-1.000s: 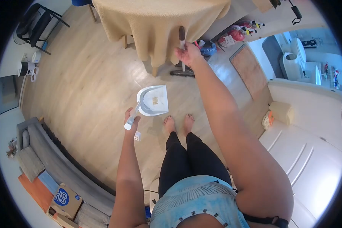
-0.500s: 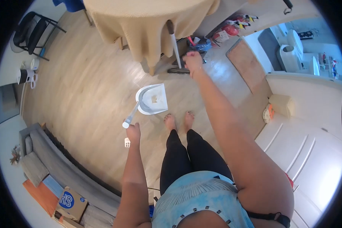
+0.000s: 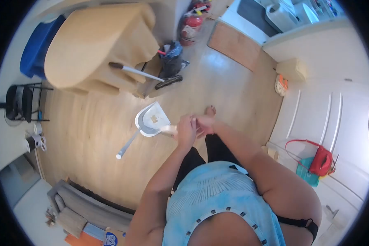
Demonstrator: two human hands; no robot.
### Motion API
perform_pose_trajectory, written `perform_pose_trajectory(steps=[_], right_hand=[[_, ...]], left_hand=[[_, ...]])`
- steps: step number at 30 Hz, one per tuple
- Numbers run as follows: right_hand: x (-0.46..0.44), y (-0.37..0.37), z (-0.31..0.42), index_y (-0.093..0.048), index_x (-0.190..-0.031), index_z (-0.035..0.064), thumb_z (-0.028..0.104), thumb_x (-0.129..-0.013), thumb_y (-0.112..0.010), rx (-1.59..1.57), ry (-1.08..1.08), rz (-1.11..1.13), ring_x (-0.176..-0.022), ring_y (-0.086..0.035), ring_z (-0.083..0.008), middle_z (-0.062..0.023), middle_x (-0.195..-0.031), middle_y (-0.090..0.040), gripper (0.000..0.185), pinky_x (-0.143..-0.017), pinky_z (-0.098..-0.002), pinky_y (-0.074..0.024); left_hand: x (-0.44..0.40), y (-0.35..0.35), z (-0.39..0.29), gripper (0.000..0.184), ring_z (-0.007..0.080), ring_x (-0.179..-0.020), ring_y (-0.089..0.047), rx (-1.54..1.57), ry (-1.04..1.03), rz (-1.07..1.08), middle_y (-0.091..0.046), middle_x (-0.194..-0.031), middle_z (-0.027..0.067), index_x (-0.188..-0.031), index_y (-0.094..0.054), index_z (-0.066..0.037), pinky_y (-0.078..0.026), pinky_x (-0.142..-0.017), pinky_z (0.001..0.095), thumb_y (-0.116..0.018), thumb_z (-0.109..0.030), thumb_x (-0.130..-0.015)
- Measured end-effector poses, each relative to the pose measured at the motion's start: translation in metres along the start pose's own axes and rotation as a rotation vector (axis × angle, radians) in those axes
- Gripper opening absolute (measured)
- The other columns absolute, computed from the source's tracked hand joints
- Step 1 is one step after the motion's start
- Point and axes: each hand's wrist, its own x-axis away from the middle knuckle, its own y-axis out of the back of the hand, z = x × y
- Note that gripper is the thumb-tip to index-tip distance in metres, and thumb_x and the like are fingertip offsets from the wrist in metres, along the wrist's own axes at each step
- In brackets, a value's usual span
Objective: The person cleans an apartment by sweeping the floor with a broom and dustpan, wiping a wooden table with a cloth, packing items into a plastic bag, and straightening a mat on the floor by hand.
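The widest stretch of floor (image 3: 82, 135) lies to the person's left, bounded by the cloth-covered table (image 3: 98, 37) ahead and the sofa (image 3: 92, 205) on the near side. A black chair (image 3: 22, 100) stands at its far left edge. On the right, a narrower lane runs from the right foot (image 3: 210, 110) to the white panels (image 3: 307, 110), with the mat (image 3: 235, 43) ahead at its far end. A black bag (image 3: 172, 65) stands just beside the table's right side, and the fire extinguisher (image 3: 190, 30) beyond it marks the lane's front left edge.

The left hand (image 3: 187, 128) and right hand (image 3: 206, 124) meet in front of the body, pressed together with fingers overlapping; whether anything is between them cannot be told. The dustpan (image 3: 151, 111) is on the floor, ahead and left of both hands and apart from them, closer to the left one. Its long handle extends to the left, away from the hands, and a small brown piece (image 3: 154, 119) lies in the pan. The broom (image 3: 142, 74) is farther ahead, well apart from the hands, tilted, its dark grip over the cloth and its brush near the black bag.
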Motion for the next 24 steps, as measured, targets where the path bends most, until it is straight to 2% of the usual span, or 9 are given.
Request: perform_pose_trajectory(steps=[2, 3, 5, 7, 12, 15, 17, 20, 24], right_hand=[[0.042, 0.029, 0.020, -0.053, -0.102, 0.0118, 0.047, -0.083, -0.038, -0.087, 0.094, 0.006, -0.085, -0.054, -0.0170, -0.0067, -0.093, -0.056, 0.042, -0.074, -0.0392, -0.0446], [0.057, 0.044, 0.027, -0.053, -0.099, 0.0112, 0.043, -0.085, -0.040, -0.153, 0.176, 0.008, -0.080, -0.055, -0.0158, -0.0055, -0.088, -0.057, 0.038, -0.071, -0.0373, -0.0454], [0.074, 0.079, 0.039, -0.053, -0.098, 0.0105, 0.039, -0.085, -0.042, -0.248, 0.291, 0.088, -0.079, -0.055, -0.0144, -0.0048, -0.087, -0.056, 0.033, -0.069, -0.0347, -0.0459], [0.099, 0.113, 0.055, -0.052, -0.098, 0.0098, 0.035, -0.086, -0.044, -0.319, 0.412, 0.173, -0.078, -0.054, -0.0129, -0.0040, -0.086, -0.056, 0.029, -0.067, -0.0321, -0.0464], [0.170, 0.214, 0.096, -0.051, -0.096, 0.0081, 0.032, -0.085, -0.049, -0.357, 0.800, -0.102, -0.077, -0.053, -0.0102, -0.0018, -0.083, -0.054, 0.026, -0.066, -0.0266, -0.0457], [0.233, 0.267, 0.128, -0.051, -0.094, 0.0072, 0.031, -0.085, -0.048, -0.261, 0.817, -0.411, -0.074, -0.053, -0.0097, -0.0014, -0.079, -0.053, 0.025, -0.064, -0.0261, -0.0449], [0.247, 0.311, 0.142, -0.051, -0.094, 0.0075, 0.030, -0.086, -0.048, -0.235, 0.868, -0.482, -0.071, -0.052, -0.0096, -0.0010, -0.077, -0.053, 0.025, -0.063, -0.0264, -0.0447], [0.259, 0.361, 0.163, -0.050, -0.094, 0.0073, 0.030, -0.086, -0.046, -0.212, 0.967, -0.558, -0.067, -0.052, -0.0091, -0.0009, -0.075, -0.053, 0.024, -0.061, -0.0272, -0.0442], [0.300, 0.398, 0.196, -0.049, -0.095, 0.0061, 0.023, -0.084, -0.049, -0.063, 0.905, -0.793, -0.062, -0.054, -0.0133, -0.0049, -0.076, -0.053, 0.021, -0.061, -0.0276, -0.0434]], left_hand=[[-0.026, 0.003, -0.051, 0.017, 0.0326, -0.083, -0.050, 0.132, -0.199, 0.183, -0.051, -0.087, 0.0167, -0.092, -0.050, -0.003, -0.038, -0.071, 0.0407, -0.049, -0.015, -0.079], [-0.034, -0.010, -0.062, 0.017, 0.0326, -0.083, -0.050, 0.120, -0.215, 0.208, -0.051, -0.087, 0.0167, -0.092, -0.050, -0.003, -0.038, -0.071, 0.0407, -0.049, -0.015, -0.079], [-0.052, -0.045, -0.082, 0.018, 0.0313, -0.086, -0.048, 0.131, -0.602, 0.156, -0.048, -0.087, 0.0137, -0.091, -0.047, -0.005, -0.037, -0.072, 0.0405, -0.052, -0.014, -0.076], [-0.080, -0.072, -0.109, 0.018, 0.0308, -0.084, -0.047, 0.086, -0.770, 0.219, -0.048, -0.087, 0.0133, -0.090, -0.047, -0.006, -0.037, -0.075, 0.0406, -0.053, -0.014, -0.075], [-0.148, -0.137, -0.195, 0.018, 0.0301, -0.085, -0.047, 0.023, -1.094, 0.359, -0.047, -0.087, 0.0118, -0.087, -0.049, -0.006, -0.037, -0.077, 0.0401, -0.056, -0.012, -0.071], [-0.186, -0.173, -0.258, 0.015, 0.0300, -0.085, -0.047, 0.056, -1.107, 0.413, -0.048, -0.086, 0.0116, -0.082, -0.052, -0.006, -0.038, -0.077, 0.0390, -0.057, -0.010, -0.069], [-0.214, -0.190, -0.289, 0.010, 0.0294, -0.086, -0.048, 0.007, -0.781, 0.343, -0.048, -0.087, 0.0117, -0.078, -0.055, -0.005, -0.039, -0.076, 0.0374, -0.057, -0.009, -0.069], [-0.262, -0.220, -0.312, 0.012, 0.0244, -0.084, -0.051, 0.054, -0.577, 0.119, -0.052, -0.086, 0.0103, -0.083, -0.056, -0.005, -0.040, -0.075, 0.0337, -0.057, -0.010, -0.072], [-0.334, -0.256, -0.335, 0.012, 0.0236, -0.079, -0.053, 0.204, -0.265, 0.231, -0.055, -0.082, 0.0097, -0.083, -0.057, -0.003, -0.040, -0.075, 0.0317, -0.054, -0.013, -0.077]])
